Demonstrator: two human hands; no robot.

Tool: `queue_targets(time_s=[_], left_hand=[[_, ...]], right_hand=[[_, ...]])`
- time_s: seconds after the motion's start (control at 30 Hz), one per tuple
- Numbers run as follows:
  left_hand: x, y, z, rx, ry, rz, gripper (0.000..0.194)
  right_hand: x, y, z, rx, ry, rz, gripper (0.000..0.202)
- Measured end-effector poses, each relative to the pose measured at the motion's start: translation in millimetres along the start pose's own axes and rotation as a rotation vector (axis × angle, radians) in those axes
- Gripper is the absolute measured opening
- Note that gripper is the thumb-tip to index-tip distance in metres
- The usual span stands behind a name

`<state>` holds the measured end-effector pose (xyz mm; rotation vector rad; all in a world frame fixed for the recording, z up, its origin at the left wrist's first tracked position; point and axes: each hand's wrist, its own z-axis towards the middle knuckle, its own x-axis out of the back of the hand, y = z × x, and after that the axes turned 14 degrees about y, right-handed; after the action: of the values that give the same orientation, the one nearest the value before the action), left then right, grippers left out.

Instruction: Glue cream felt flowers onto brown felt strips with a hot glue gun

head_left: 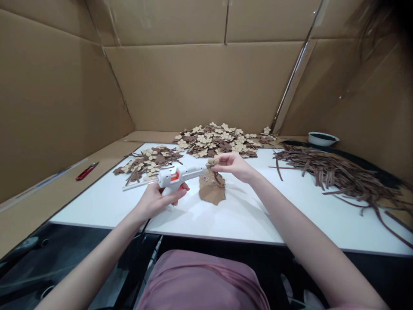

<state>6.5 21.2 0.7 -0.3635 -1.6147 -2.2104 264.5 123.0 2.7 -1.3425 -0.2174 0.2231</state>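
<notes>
My left hand [164, 198] is wrapped round the grip of a white hot glue gun [185, 173] with an orange trigger; a clear glue stick [137, 185] pokes out of its back. The nozzle points right, close to a small flower cutout [211, 162] pinched in the fingertips of my right hand [234, 165]. A brown strip hangs below that flower. Whether the nozzle touches the flower I cannot tell. Beneath both lies a ragged brown piece of cardboard [212, 193], with pale glue-like bits on its upper part.
Beige and brown flower cutouts are heaped [214, 140] at the back, with a smaller pile of flowers and strips [151, 161] at left. Many brown strips [329, 170] lie right, near a white bowl [322, 138]. A red cutter [87, 171] lies far left. Cardboard walls [200, 82] enclose the table.
</notes>
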Motion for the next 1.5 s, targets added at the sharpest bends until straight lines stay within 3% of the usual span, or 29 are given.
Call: queue_targets(time_s=[1.5], left_hand=[[-4.7,-5.5,-1.1,0.059,0.006,-0.013,0.027]], right_hand=[[-0.5,-1.6,-1.4,0.026,-0.015,0.008,0.030]])
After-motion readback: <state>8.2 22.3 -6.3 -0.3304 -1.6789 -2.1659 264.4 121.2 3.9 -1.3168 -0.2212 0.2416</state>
